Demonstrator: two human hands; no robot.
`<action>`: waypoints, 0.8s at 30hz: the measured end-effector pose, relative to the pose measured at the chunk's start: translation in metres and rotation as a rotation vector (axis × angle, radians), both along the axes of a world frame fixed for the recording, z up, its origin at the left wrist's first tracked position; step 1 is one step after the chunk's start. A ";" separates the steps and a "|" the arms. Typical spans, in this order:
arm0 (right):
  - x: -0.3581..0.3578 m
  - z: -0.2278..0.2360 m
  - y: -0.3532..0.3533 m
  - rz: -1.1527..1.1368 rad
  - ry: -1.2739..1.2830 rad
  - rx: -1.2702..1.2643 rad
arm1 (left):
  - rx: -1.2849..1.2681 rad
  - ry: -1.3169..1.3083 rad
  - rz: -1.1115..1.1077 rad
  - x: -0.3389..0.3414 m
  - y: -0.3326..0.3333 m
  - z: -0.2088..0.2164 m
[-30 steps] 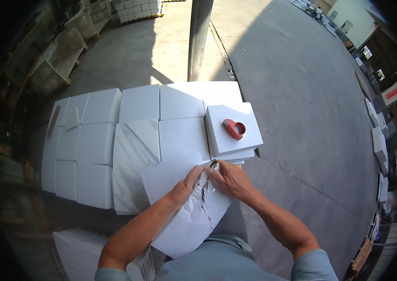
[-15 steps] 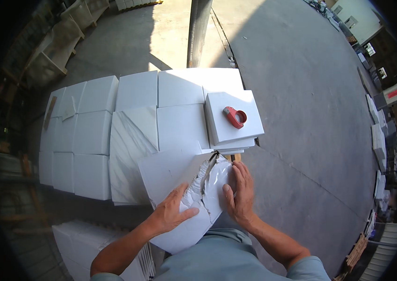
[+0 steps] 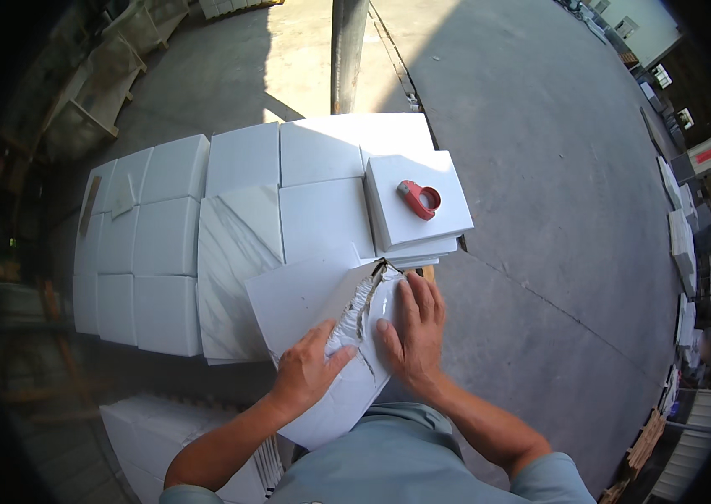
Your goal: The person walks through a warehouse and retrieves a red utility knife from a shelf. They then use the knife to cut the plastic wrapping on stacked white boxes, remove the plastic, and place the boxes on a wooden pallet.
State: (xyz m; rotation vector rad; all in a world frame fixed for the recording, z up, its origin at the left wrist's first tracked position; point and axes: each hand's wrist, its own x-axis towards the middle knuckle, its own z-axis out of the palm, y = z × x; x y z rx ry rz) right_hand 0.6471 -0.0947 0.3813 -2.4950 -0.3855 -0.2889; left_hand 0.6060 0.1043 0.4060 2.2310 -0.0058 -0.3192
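A white carton (image 3: 330,410) stands tilted against my body, its upper edge ripped along a ragged seam. Through the tear, a crumpled layer and a dark gap show near the top. My left hand (image 3: 309,370) grips the left side of the torn seam, thumb over the front and fingers at the ripped edge. Flat against the right-hand flap lies my right hand (image 3: 416,332), its fingers stretched upward and thumb apart. A broad white panel (image 3: 298,290) leans behind my left hand. On a stacked white box ahead sits a red tape dispenser (image 3: 419,200).
Rows of white boxes (image 3: 169,239) fill the stack ahead, with a marble-patterned slab (image 3: 240,220) among them. More white slabs (image 3: 154,433) stand at the lower left. Beyond the stack rises a metal post (image 3: 348,59); grey concrete floor (image 3: 557,227) extends right.
My right hand has shifted slightly left and up, pressing the right flap inward, and the torn gap looks narrower. The left hand stays at the seam. The whole view has shifted slightly.
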 end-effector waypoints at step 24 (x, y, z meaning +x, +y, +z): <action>-0.038 0.061 0.003 0.178 0.763 0.237 | -0.154 -0.264 0.040 -0.034 0.012 0.014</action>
